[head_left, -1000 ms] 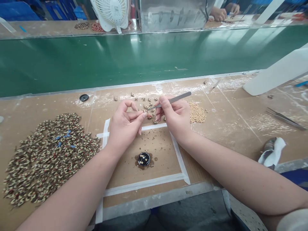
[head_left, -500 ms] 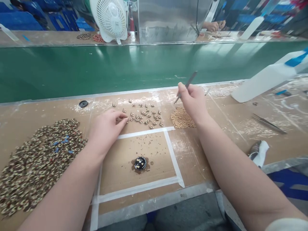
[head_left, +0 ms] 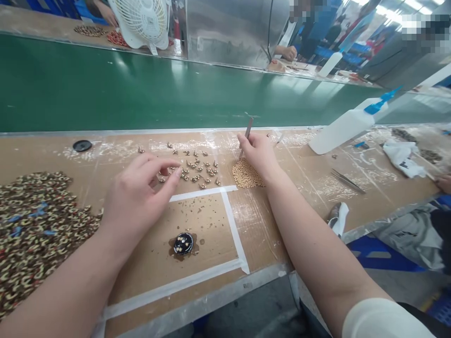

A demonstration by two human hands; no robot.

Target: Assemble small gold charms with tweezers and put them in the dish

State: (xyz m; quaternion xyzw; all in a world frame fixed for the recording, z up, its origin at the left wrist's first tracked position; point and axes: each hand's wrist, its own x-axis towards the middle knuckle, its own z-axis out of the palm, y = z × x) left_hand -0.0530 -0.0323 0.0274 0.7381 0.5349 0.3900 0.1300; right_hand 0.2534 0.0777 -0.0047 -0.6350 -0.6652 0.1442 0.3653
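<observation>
Right hand point(head_left: 259, 152) tilted down, clamped on tweezers point(head_left: 248, 130), left hand's point(head_left: 141, 188) fingertips apart

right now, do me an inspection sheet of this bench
Surface: brown tabletop, glossy patches, white tape, dark stain around the black dish
Job's things: tan beads heaped, small metallic pieces scattered, a few beads in the dish
Clutter: loose tweezers, white bottle, black lid-like disc
Grip: right hand holds grey tweezers; left hand by the pieces, contents unclear
Cables: dark cable down the metal box
Surroundings: fan, another person's hand
</observation>
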